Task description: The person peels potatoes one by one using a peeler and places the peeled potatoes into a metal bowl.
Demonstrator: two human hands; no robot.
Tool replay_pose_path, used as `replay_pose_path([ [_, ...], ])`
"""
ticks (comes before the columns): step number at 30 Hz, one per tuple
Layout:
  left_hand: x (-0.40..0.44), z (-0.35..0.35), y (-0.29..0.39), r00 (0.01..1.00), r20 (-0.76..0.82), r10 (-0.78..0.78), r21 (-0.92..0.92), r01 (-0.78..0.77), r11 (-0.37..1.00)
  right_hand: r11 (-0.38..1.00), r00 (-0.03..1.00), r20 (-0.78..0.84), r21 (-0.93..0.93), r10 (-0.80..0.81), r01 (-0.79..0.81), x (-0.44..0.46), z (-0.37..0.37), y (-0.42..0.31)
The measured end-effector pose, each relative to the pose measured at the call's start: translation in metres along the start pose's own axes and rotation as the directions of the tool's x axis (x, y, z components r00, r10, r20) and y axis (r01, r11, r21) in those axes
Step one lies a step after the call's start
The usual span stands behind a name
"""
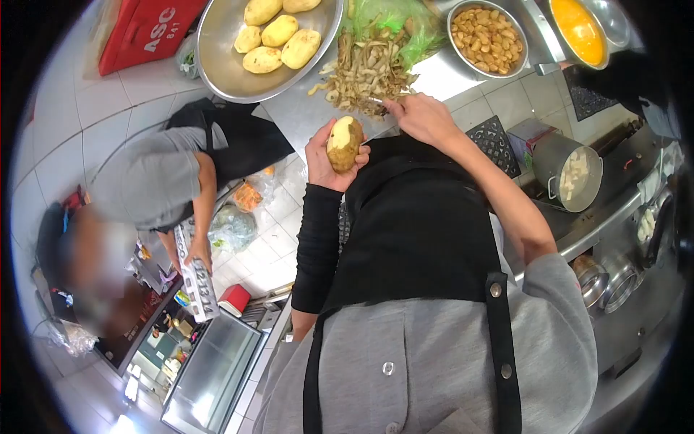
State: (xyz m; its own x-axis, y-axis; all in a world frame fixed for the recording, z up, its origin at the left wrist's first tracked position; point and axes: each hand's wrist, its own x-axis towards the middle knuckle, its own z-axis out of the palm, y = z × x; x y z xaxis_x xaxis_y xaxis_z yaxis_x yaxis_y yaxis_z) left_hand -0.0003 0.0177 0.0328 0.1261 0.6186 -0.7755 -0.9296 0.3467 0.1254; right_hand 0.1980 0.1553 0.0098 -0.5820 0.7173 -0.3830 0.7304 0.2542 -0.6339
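Observation:
A partly peeled potato rests in my left hand, whose fingers curl around its lower part. Pale flesh shows on its upper left, and brown skin covers the rest. To the right, my right hand is closed on a small peeler; only its thin metal end shows, over the edge of the peelings. A heap of potato peelings lies on the steel table in front of both hands. At the upper left, a metal bowl holds several peeled potatoes.
Behind the peelings is a green plastic bag. A bowl of brown chunks and a bowl of orange liquid stand at right. A pot sits farther right. On the left, another person holds a printed box.

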Motion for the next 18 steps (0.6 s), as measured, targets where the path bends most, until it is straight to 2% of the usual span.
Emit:
replay_pose_path([
  [2,0.002,-0.001,0.003,0.999,-0.028,0.044,-0.005,-0.044,0.999,0.994,0.999,0.014,0.094,0.049,-0.050,-0.011,-0.014,-0.018],
  [5,0.004,-0.002,0.002,0.998,-0.005,0.061,-0.055,-0.061,0.997,0.996,0.991,0.130,0.090,0.015,-0.027,-0.025,-0.035,-0.050],
  [6,0.003,-0.004,0.000,0.996,-0.002,0.093,-0.034,-0.093,0.995,0.988,0.983,0.154,0.128,-0.105,0.086,-0.034,-0.057,-0.076],
  [7,0.002,-0.009,-0.002,0.993,-0.006,0.119,-0.013,-0.119,0.993,0.935,0.935,0.138,0.193,-0.326,0.298,-0.036,-0.057,-0.088],
  [8,0.014,-0.029,0.001,0.995,0.045,0.089,0.038,-0.091,0.995,0.792,0.771,0.184,0.087,-0.609,0.605,-0.036,-0.063,-0.104],
  [9,0.014,-0.028,0.003,0.998,0.060,0.034,0.031,-0.036,0.999,0.795,0.752,0.267,0.116,-0.603,0.596,-0.050,-0.098,-0.149],
  [10,0.015,-0.022,0.004,0.997,0.079,-0.021,0.025,0.019,1.000,0.534,0.546,-0.003,0.200,-0.838,0.821,-0.061,-0.100,-0.165],
  [11,0.016,-0.014,0.009,0.992,0.102,-0.068,0.026,0.066,0.997,0.466,0.470,0.068,0.318,-0.880,0.826,-0.069,-0.122,-0.189],
  [12,0.017,-0.005,0.004,0.996,0.084,0.004,0.020,-0.005,1.000,0.408,0.388,0.138,0.439,-0.911,0.801,-0.078,-0.145,-0.213],
  [13,0.018,0.002,-0.004,0.995,0.063,0.077,0.017,-0.078,0.997,0.430,0.280,0.343,0.521,-0.896,0.737,-0.084,-0.158,-0.239],
  [15,0.020,0.005,-0.007,0.988,0.103,0.114,0.013,-0.116,0.993,0.529,0.400,0.365,0.393,-0.841,0.752,-0.123,-0.140,-0.299],
  [18,0.021,0.007,-0.009,0.975,0.125,0.183,-0.008,-0.184,0.983,0.415,0.285,0.348,0.392,-0.893,0.821,-0.150,-0.137,-0.324],
])
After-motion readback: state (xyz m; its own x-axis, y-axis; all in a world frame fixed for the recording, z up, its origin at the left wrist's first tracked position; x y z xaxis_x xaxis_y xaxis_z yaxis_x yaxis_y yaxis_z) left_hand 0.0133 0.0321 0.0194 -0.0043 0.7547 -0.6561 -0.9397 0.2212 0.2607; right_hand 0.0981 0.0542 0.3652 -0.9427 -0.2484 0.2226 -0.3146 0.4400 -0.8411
